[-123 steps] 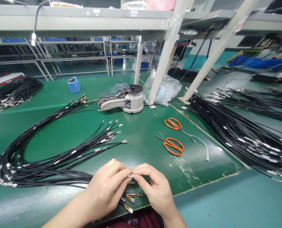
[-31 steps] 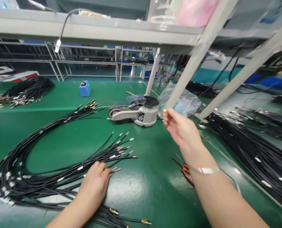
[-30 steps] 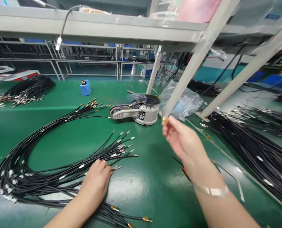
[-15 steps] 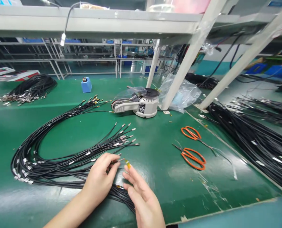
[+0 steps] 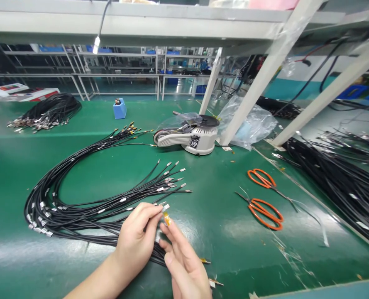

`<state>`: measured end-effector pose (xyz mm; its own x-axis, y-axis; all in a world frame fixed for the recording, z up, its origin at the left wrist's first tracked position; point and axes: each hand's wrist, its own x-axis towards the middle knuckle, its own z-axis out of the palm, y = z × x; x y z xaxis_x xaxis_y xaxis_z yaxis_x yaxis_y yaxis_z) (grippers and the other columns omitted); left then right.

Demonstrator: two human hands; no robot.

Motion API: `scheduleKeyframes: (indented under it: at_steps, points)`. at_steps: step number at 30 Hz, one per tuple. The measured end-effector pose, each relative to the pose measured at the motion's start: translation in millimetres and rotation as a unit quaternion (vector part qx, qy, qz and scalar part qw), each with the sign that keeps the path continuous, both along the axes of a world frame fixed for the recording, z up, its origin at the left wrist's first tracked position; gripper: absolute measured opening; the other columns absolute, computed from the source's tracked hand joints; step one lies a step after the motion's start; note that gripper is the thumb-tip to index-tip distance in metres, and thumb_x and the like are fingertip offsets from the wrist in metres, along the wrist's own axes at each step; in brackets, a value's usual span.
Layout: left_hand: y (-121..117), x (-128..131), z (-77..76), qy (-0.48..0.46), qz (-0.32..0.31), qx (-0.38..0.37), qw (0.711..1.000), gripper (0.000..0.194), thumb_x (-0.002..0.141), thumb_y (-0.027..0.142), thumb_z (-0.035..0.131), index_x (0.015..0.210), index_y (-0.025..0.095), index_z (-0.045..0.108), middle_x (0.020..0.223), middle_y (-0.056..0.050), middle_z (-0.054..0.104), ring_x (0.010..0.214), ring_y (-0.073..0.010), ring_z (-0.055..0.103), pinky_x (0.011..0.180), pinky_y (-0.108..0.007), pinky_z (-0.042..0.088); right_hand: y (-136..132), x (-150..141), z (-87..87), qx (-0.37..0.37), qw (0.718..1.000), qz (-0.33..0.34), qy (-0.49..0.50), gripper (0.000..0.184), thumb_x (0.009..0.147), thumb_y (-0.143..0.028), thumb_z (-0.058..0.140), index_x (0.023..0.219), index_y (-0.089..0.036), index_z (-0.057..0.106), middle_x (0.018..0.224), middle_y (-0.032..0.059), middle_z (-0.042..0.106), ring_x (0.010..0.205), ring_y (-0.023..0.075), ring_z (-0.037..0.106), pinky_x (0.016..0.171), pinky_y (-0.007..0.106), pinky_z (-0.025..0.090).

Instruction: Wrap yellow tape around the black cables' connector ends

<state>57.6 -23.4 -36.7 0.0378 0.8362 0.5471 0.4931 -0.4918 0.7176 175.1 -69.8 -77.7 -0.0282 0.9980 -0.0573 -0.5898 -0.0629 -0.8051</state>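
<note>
My left hand [image 5: 136, 234] pinches the end of a black cable, whose metal tip [image 5: 165, 206] pokes out past the thumb and forefinger. A small strip of amber tape [image 5: 167, 218] clings to the forefinger tip of my right hand [image 5: 187, 263], right by that cable end. The fingers of this hand are stretched out and apart from the thumb. Under both hands runs a curved bundle of black cables [image 5: 75, 195], many with silver or white tips. Amber-wrapped ends [image 5: 131, 128] lie at its far side. Another amber-wrapped cable end [image 5: 205, 261] shows beside my right hand.
A grey tape dispenser [image 5: 199, 143] stands on the green bench before a slanted post [image 5: 252, 79]. Two orange-handled scissors [image 5: 265, 214] lie to the right. A blue holder [image 5: 120, 110], a clear plastic bag [image 5: 249, 124] and more cable bundles [image 5: 52, 110] are around.
The view has shifted slightly, so the bench things sit farther right. My right forefinger with the amber tape has come closer to the cable tip in my left hand.
</note>
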Motion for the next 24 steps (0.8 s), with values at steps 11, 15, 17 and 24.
scheduleKeyframes:
  at_steps: [11,15,17,24]
  points:
    - [-2.5,-1.3,1.4,0.016,-0.006,0.037,0.999,0.017,0.086,0.004,0.051,0.088,0.019,0.058,0.078,0.001,0.065,0.072,-0.0098,0.06,0.068,-0.02,0.048,-0.8,-2.7,3.1,-0.012,1.0,-0.004,0.002,0.036,0.077,-0.026,0.069,0.112,-0.035,0.068,0.131,0.0005,0.059,0.119,0.0259,0.054,0.092,0.036,0.049]
    - [-2.0,-3.1,1.9,0.021,-0.021,0.064,0.998,0.02,0.085,0.001,0.049,0.092,0.018,0.059,0.081,-0.002,0.064,0.076,-0.0109,0.06,0.069,-0.021,0.049,-0.2,-4.4,2.3,-0.02,1.0,-0.007,-0.002,0.036,0.076,-0.026,0.069,0.111,-0.035,0.068,0.13,0.0004,0.059,0.118,0.0254,0.055,0.091,0.035,0.05]
    - [-2.1,-3.5,1.5,0.022,-0.023,0.068,0.997,0.022,0.085,0.0,0.049,0.094,0.018,0.059,0.083,-0.003,0.064,0.077,-0.0111,0.059,0.07,-0.021,0.05,0.1,-4.4,1.7,-0.024,1.0,-0.007,-0.004,0.035,0.076,-0.027,0.07,0.11,-0.035,0.068,0.129,0.0003,0.06,0.117,0.0251,0.056,0.092,0.035,0.05]
    - [-3.1,-3.2,2.4,0.031,-0.025,0.09,0.995,0.027,0.084,-0.002,0.047,0.097,0.017,0.06,0.083,-0.003,0.063,0.076,-0.0099,0.059,0.069,-0.019,0.05,0.5,-3.2,-1.2,-0.023,0.999,-0.014,-0.028,0.036,0.076,-0.03,0.07,0.112,-0.035,0.067,0.128,0.0018,0.061,0.117,0.0256,0.056,0.093,0.037,0.05]
